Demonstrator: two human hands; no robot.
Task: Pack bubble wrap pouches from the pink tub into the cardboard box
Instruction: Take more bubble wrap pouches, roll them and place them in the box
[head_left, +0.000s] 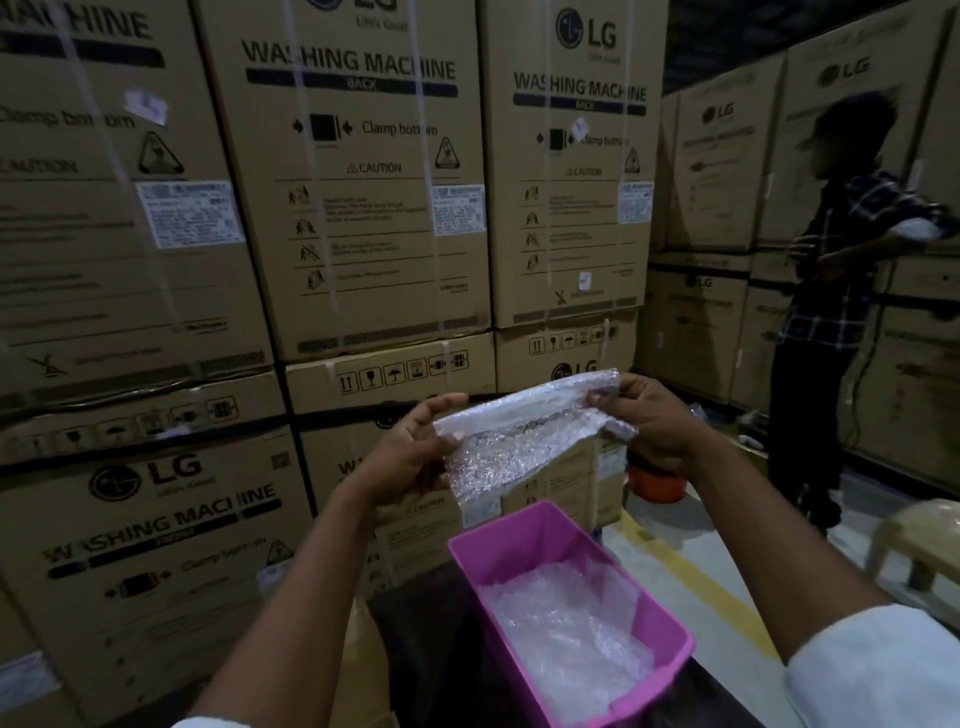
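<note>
Now | hands (415, 452) (652, 421) pinch crinkly pouch (519, 441) | above glossy pink tub (524, 535)

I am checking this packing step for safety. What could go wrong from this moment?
1. The bubble wrap pouch is held only at its top corners by the left hand and right hand; it might slip or tear.
2. The pink tub seems near an edge of its dark support and might tip.
3. No open cardboard box is visible for packing.
</note>
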